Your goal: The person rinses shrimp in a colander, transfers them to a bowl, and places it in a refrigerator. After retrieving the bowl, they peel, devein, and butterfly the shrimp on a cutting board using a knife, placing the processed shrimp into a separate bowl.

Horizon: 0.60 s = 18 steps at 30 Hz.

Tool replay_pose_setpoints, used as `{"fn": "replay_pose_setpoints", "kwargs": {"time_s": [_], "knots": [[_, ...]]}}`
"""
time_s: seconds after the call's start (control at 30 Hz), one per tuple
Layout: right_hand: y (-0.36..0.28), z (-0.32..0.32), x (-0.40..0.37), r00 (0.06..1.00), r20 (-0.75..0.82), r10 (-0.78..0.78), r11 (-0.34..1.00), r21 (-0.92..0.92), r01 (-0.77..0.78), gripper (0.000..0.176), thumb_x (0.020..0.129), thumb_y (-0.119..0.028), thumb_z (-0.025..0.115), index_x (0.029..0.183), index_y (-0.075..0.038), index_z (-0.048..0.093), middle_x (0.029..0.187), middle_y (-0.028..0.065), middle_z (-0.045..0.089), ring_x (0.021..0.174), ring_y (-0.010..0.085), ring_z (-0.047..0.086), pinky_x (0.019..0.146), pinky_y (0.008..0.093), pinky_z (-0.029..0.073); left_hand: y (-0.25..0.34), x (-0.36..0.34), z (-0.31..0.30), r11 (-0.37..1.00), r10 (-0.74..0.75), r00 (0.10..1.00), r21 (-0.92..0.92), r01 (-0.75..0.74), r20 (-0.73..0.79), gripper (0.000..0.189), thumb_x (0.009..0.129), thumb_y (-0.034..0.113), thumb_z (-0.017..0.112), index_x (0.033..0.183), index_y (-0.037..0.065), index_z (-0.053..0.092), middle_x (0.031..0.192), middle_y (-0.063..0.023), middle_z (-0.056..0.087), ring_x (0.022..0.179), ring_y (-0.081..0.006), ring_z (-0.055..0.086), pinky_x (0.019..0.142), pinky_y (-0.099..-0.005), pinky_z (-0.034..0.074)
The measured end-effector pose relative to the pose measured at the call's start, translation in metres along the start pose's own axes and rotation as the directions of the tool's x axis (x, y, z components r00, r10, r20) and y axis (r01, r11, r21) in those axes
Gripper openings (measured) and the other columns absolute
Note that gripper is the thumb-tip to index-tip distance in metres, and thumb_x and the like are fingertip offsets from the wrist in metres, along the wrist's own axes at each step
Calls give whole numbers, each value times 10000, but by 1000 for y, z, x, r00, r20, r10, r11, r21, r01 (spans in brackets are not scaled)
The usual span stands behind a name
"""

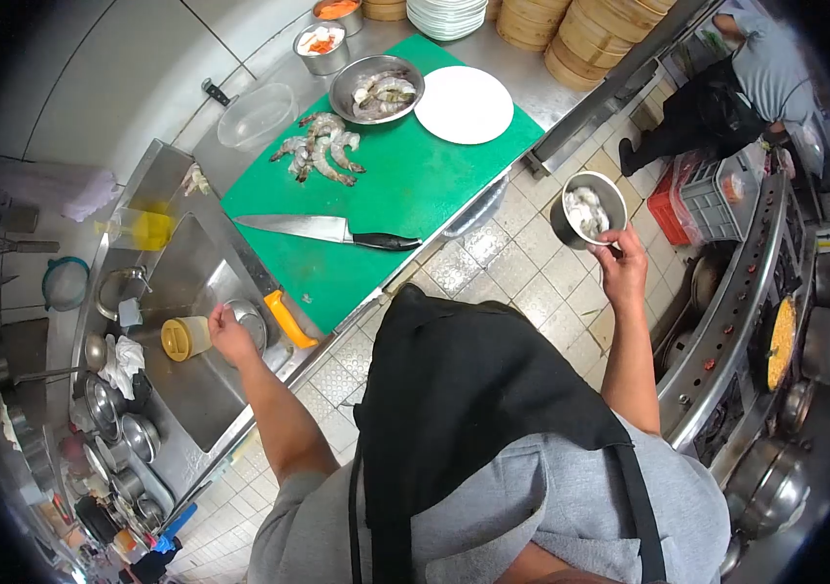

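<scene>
My right hand [619, 258] grips the rim of a metal container [571, 226] with pale pieces inside, held over the floor right of the counter. Over the sink, my left hand [230, 336] has its fingers at the edge of a metal bowl [250, 324], beside a yellow-lidded tub [184, 338]. On the green cutting board [366, 282] lie a large knife [327, 229], its black handle to the right, and a pile of shrimp [320, 148]. A steel bowl of shrimp [376, 90] and a white plate [464, 105] stand at the board's far side.
Steamer baskets [590, 39], stacked plates [446, 15] and small metal containers [322, 54] stand behind the board. A stove [717, 360] runs along the right. Another person [736, 88] is bent over at the upper right. Bowls [140, 437] lie left of the sink.
</scene>
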State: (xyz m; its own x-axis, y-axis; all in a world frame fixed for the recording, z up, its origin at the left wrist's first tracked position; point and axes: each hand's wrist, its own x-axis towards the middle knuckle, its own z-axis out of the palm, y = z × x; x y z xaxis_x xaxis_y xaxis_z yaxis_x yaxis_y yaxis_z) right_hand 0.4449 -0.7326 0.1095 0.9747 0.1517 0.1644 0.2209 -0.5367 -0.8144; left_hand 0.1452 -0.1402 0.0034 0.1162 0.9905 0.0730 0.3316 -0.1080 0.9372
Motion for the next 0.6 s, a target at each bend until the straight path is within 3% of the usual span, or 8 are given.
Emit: {"fn": "replay_pose_setpoints", "kwargs": {"time_s": [0.13, 0.2, 0.27, 0.33, 0.37, 0.47, 0.5, 0.6], "knots": [[-10, 9, 26, 998, -50, -47, 998, 29, 48, 180, 794, 35, 774, 923, 8, 651, 1092, 73, 623, 898, 161, 651, 758, 273, 528, 9, 27, 38, 992, 114, 992, 42, -117, 55, 246, 915, 147, 692, 1103, -11, 686, 1068, -95, 691, 1023, -200, 613, 930, -323, 455], [-9, 12, 44, 991, -67, -114, 993, -27, 112, 172, 799, 38, 772, 926, 2, 661, 1102, 71, 621, 899, 162, 653, 757, 275, 530, 28, 25, 49, 971, 166, 982, 161, -178, 88, 263, 910, 155, 697, 1115, -9, 685, 1083, -104, 689, 1019, -211, 616, 942, -336, 452], [-14, 19, 60, 991, -61, -117, 993, -20, 116, 181, 795, 34, 778, 933, -2, 667, 1096, 80, 623, 932, 173, 661, 789, 286, 544, 46, 17, 55, 978, 109, 988, 165, -126, 106, 262, 914, 150, 690, 1128, -1, 685, 1101, -106, 686, 1010, -217, 614, 948, -338, 449], [-10, 28, 77, 996, 15, -91, 983, 162, 87, 169, 818, 21, 775, 940, -5, 661, 1136, 76, 588, 1049, 188, 625, 869, 280, 537, 46, 12, 56, 985, 162, 986, 53, -164, 42, 254, 919, 139, 680, 1139, 13, 683, 1114, -104, 678, 1028, -221, 604, 964, -345, 442], [-12, 31, 87, 992, 15, -126, 981, 148, 122, 194, 778, 15, 799, 924, -13, 676, 1140, 121, 644, 1049, 212, 663, 866, 305, 555, 49, 3, 53, 991, 118, 993, 66, -120, 22, 252, 923, 129, 671, 1151, 23, 680, 1128, -106, 667, 1065, -224, 589, 984, -355, 432], [-28, 40, 113, 962, 133, -237, 969, 103, 225, 213, 758, -5, 818, 922, -16, 682, 1194, 146, 643, 1087, 266, 655, 908, 329, 539, 55, -26, 39, 1000, -11, 1000, -5, 11, -15, 248, 922, 121, 669, 1152, 27, 679, 1119, -103, 663, 1076, -215, 587, 985, -357, 432], [-26, 41, 123, 951, 228, -210, 977, 82, 196, 238, 736, -17, 831, 927, -23, 688, 1270, 182, 629, 1140, 309, 640, 950, 347, 518, 44, -33, 34, 992, 111, 992, 59, -107, -58, 243, 922, 121, 672, 1144, 22, 678, 1069, -90, 672, 982, -174, 596, 908, -326, 459], [-23, 59, 150, 882, 322, -344, 939, 144, 313, 239, 728, 5, 825, 923, -30, 691, 1328, 203, 609, 1175, 307, 631, 952, 347, 512, 27, -55, 13, 998, 3, 995, 70, 4, -102, 239, 918, 117, 681, 1134, 16, 680, 1032, -76, 682, 883, -134, 583, 819, -293, 469]]}}
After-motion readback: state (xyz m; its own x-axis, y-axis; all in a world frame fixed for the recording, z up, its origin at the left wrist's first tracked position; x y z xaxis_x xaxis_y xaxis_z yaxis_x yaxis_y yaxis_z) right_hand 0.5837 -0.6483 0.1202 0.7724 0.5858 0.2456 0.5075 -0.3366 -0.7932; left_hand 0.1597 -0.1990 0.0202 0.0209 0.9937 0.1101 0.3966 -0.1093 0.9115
